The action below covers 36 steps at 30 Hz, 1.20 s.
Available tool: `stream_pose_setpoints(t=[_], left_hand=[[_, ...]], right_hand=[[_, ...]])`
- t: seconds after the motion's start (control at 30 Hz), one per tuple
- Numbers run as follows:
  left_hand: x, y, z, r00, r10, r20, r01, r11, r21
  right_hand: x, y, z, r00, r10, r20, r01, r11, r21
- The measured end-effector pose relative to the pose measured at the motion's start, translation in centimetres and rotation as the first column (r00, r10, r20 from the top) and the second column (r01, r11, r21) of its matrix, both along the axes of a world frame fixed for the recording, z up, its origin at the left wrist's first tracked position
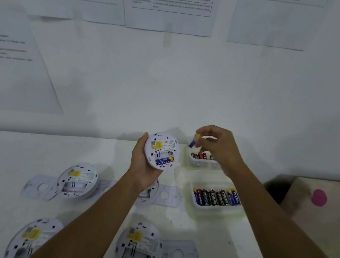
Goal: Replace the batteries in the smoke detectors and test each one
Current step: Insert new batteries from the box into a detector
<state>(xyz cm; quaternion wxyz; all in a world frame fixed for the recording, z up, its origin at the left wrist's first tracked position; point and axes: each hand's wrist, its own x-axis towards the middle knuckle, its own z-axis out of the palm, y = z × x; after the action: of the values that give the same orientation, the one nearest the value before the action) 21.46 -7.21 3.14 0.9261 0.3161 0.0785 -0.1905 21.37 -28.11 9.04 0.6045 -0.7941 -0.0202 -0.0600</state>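
Over white desk (99, 156), near its far edge: round white smoke detector (161, 150), back showing, yellow sticker, one blue-yellow cell (164, 161) seated, cupped in left hand (143, 169). Pinched in right hand (219, 146): blue-yellow battery (193, 141). "Eveready" legible inside right-edge tub (214, 210).

Bare table (31, 148) far left; detectors (77, 180) and plates (179, 256) crowd near side; battery trays (214, 210) line right edge.

One wide-angle camera, worn on the head, looks forward and down across the white surface (215, 233) toward the wall (170, 89) hung with papers (171, 4). It stands close: the left hand (144, 164) and right hand (219, 144) sit mid-frame.
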Motion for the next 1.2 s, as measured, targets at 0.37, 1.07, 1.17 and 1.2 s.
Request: stream_pose_setpoints(t=[0.37,1.07,1.17,1.2], left_hand=[[-3.2,0.1,1.4,0.998,-0.039,0.048,0.034,0.994,0.104],[-7.4,0.9,2.1,0.999,0.020,0.045,-0.022,0.999,0.046],[-8.2,2.3,2.4,0.998,0.044,0.052,-0.047,0.998,0.048],[-8.4,2.9,2.3,0.998,0.047,0.050,-0.049,0.998,0.038]], right_hand=[[-7.8,7.9,-2.3,0.962,0.033,0.269,0.002,0.992,-0.129],[-9.9,8.0,-1.5,0.995,-0.102,0.015,0.103,0.988,-0.114],[-10.5,8.4,-1.1,0.993,-0.108,0.038,0.112,0.986,-0.123],[-10.7,8.8,-1.1,0.994,-0.101,0.039,0.105,0.986,-0.126]])
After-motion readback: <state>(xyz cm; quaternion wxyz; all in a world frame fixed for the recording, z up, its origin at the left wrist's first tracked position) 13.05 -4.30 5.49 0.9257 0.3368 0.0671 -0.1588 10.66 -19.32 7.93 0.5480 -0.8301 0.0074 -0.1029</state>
